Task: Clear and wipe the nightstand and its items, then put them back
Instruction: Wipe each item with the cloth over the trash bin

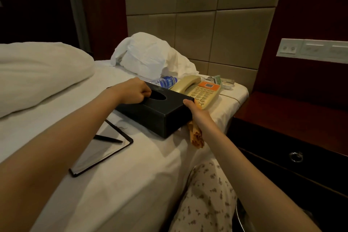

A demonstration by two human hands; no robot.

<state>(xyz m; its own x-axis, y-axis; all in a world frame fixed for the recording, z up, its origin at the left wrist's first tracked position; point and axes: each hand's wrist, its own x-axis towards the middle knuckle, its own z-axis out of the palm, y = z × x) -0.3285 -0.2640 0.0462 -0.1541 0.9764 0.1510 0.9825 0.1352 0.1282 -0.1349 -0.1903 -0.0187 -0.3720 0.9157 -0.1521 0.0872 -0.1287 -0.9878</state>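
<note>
A black tissue box (150,112) lies on the white bed (131,165) near its right edge. My left hand (134,91) grips the box's left end, fingers curled at the oval slot. My right hand (194,110) holds an orange cloth (196,137) against the box's right end, thumb on the top edge. Behind the box lie a beige telephone (199,90), a water bottle (165,81) and small items (224,82). A black notepad folder (101,149) with a pen (108,138) lies in front. The dark wooden nightstand (282,115) stands to the right.
A white pillow (37,73) lies at left, and crumpled white linen (150,56) sits at the padded headboard (207,24). The nightstand has a drawer with a ring pull (296,157). A socket panel (310,49) is on the wall above it.
</note>
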